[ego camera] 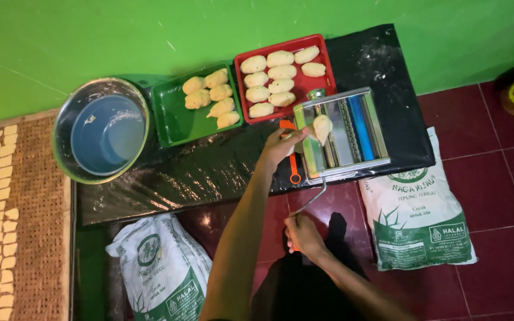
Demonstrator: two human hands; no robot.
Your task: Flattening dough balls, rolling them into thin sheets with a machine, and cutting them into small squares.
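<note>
Feeding a dough piece [322, 128] into the pasta roller [345, 133], left hand [282, 145] pinching it, right hand [302, 235] fisted around the crank [312, 200].

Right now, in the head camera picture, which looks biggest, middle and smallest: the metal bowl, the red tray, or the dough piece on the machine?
1. Metal bowl
2. Red tray, close to the bowl in size, so that order is unsure
3. Dough piece, clearly smallest

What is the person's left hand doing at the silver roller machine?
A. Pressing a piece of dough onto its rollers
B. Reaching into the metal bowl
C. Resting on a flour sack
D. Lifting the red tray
A: the left hand holds a pale piece of dough on top of the roller machine, while the right hand grips its crank handle.
</note>
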